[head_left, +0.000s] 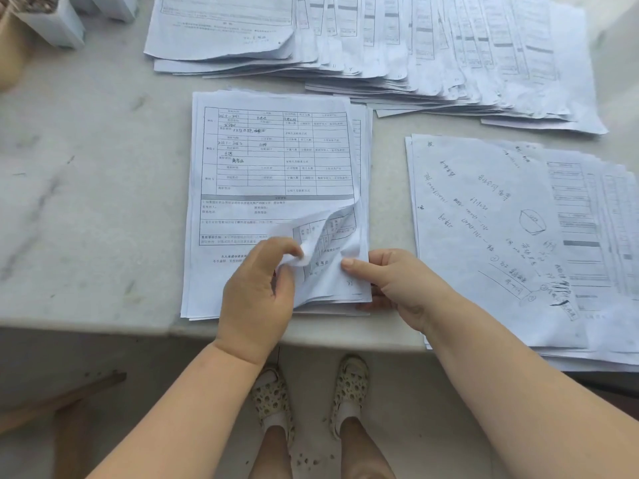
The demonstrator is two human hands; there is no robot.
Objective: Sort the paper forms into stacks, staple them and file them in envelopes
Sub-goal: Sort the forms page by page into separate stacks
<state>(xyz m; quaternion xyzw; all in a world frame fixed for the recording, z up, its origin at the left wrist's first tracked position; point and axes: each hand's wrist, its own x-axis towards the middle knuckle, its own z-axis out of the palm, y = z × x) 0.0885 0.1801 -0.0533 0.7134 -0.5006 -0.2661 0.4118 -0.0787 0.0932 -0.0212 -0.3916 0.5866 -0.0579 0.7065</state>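
Pale marbled stone is serving as the table (86,209), and everything on it is paper, with the person's feet showing below the near edge. Going from the left, the bare stretch of stone is giving way to the centre stack (273,160), a pile of printed forms lying straight ahead of the person with its long axis running away from the body, short edge nearly flush with the table's front. The left hand (257,288) is resting on the stack's near edge, thumb and forefinger pinching the top sheet's lower right corner (328,236) and curling it up and back so the printed underside is showing. Just to the right of that, the right hand (390,281) is gripping the stack's near right corner, thumb lying flat on top of the sheets and the fingers tucked beneath, out of sight. Both hands are therefore sitting at the same near end, the left on the loose leaf and the right pinning the rest. Further right, well apart from the hands, a fanned stack with handwritten notes (484,236) on top is lying skewed. Along the far side a long overlapping row of forms (415,46) is spreading rightward. My judgement is that the lifted leaf must travel right or forward, and the right hand is nearer either pile.
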